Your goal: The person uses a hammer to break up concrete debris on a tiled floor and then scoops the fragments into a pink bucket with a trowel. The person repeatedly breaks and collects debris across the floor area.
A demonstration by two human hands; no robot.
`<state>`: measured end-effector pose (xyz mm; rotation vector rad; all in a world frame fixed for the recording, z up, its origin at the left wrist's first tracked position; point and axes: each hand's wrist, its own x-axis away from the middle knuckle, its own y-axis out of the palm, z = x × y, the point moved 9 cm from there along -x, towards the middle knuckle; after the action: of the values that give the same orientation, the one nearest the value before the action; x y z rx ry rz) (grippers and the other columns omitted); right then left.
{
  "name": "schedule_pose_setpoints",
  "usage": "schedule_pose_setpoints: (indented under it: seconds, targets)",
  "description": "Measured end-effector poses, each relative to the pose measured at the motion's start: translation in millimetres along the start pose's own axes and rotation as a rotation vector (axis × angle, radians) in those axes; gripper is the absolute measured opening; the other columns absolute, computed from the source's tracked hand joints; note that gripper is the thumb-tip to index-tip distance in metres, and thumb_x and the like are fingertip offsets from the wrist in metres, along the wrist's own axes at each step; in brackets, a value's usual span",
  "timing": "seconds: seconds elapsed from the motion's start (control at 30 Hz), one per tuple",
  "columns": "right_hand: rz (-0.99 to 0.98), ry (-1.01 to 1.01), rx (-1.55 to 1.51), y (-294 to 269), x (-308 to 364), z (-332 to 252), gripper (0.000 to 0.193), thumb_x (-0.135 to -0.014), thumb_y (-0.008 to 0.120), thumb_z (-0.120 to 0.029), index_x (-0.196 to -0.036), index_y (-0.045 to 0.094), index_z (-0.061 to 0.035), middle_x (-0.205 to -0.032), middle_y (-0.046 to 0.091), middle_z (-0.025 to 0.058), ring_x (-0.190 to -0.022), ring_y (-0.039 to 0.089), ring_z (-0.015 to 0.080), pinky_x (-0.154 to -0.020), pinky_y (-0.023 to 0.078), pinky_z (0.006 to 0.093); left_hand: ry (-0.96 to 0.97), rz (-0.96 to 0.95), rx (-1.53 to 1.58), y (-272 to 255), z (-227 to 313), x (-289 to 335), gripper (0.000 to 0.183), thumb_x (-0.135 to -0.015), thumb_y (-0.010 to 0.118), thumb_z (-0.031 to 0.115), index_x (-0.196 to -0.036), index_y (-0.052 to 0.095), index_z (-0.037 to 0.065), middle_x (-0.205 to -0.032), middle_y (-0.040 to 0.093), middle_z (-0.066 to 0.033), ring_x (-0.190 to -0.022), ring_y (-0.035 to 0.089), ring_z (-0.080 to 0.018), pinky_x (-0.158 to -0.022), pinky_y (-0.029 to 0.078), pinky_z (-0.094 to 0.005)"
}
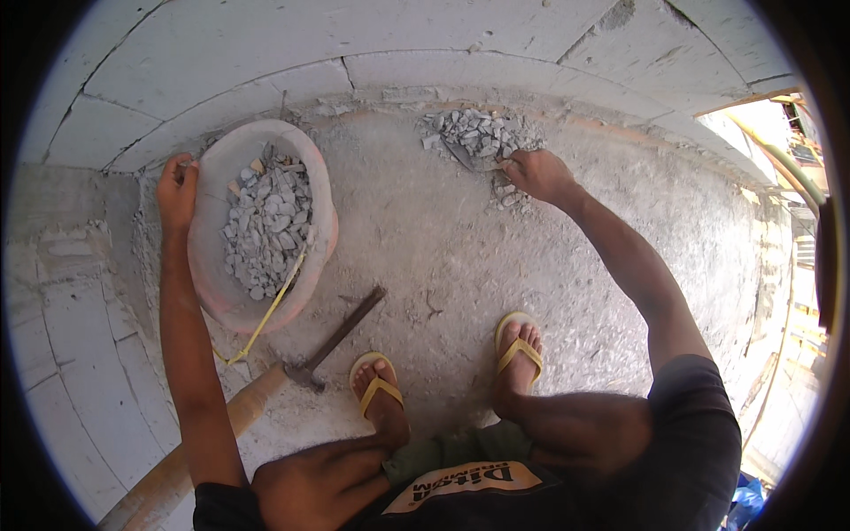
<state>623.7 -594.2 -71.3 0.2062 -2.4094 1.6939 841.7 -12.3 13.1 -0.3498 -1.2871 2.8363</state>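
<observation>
- The right hand [538, 173] is clenched around the handle of a trowel [472, 159], whose flat grey blade points away to the person's left and lies tucked under the near edge of a rubble pile [478, 133].
- The rubble pile sits just beyond the right fingers, against the foot of the block wall [354, 44]; a few loose stones lie beside the wrist.
- The left hand [177, 190] grips the far left rim of a pinkish bucket [319, 221], fingers curled over the edge. The bucket tilts with its mouth facing the right hand, and it is already partly filled with grey stones [266, 226].
- From trowel to bucket mouth the way runs leftward and slightly toward the person; the right hand is the nearer one to the pile, the left to the bucket.
- A yellow cord [266, 323] hangs from the bucket's near rim.
- A hammer [332, 341] lies on the dusty concrete floor [443, 257], its long axis running diagonally, head near the left foot; a wooden pole [190, 447] lies beside it.
- Both feet wear yellow sandals [518, 341].
- The spot is a narrow corner of pale blocks, with open daylight to the right.
</observation>
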Motion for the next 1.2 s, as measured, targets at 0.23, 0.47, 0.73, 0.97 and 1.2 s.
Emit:
schedule_pose_setpoints:
  seconds: [0.23,0.47,0.73,0.97,1.2]
  targets:
    - [0.125,-0.084,0.114,3.9,-13.3,-6.9,0.032,-0.093,0.056,-0.033,-0.088,0.064,-0.0025,-0.072,0.066,0.0215,-0.073,0.066,0.0413,-0.069,0.053,0.0509,0.04,0.061,0.03,-1.2,17.2,4.2,0.024,-0.094,0.064,0.016,-0.113,0.064,0.001,-0.074,0.054,0.0028,-0.068,0.046,-0.0069,-0.064,0.038,-0.0234]
    - [0.108,-0.092,0.109,-2.2,-1.6,-23.6,0.029,-0.092,0.058,-0.031,-0.088,0.064,-0.0025,-0.076,0.067,0.0216,-0.074,0.066,0.0412,-0.069,0.053,0.051,-0.006,0.026,0.154,0.4,7.3,1.3,0.025,-0.093,0.065,0.017,-0.112,0.065,0.001,-0.075,0.054,0.0027,-0.069,0.047,-0.007,-0.064,0.038,-0.0238]
    - [0.015,-0.064,0.111,-37.7,15.5,-60.7,0.025,-0.091,0.057,-0.028,-0.091,0.066,-0.004,-0.079,0.068,0.0218,-0.079,0.066,0.0415,-0.074,0.053,0.0511,-0.014,-0.031,0.136,5.4,14.7,4.6,0.032,-0.091,0.066,0.026,-0.113,0.066,0.002,-0.08,0.061,-0.0022,-0.074,0.054,-0.0108,-0.068,0.043,-0.0274]
    - [-0.039,-0.074,0.138,-117.0,22.7,-139.3,0.025,-0.092,0.064,-0.027,-0.098,0.069,-0.0026,-0.077,0.067,0.0218,-0.076,0.067,0.0395,-0.071,0.052,0.0482,-0.043,-0.046,0.023,1.8,26.5,12.2,0.04,-0.09,0.067,0.033,-0.117,0.065,0.003,-0.089,0.067,-0.0111,-0.081,0.062,-0.0205,-0.075,0.049,-0.0334]
    - [0.081,-0.281,0.078,-188.2,29.5,-264.4,0.03,-0.092,0.068,-0.025,-0.104,0.069,0.0025,-0.069,0.066,0.0163,-0.058,0.061,0.0226,-0.061,0.05,0.0369,-0.029,-0.031,-0.007,-2.8,25.6,12.5,0.044,-0.088,0.068,0.038,-0.116,0.065,0.003,-0.093,0.069,-0.013,-0.086,0.066,-0.0238,-0.077,0.051,-0.036]
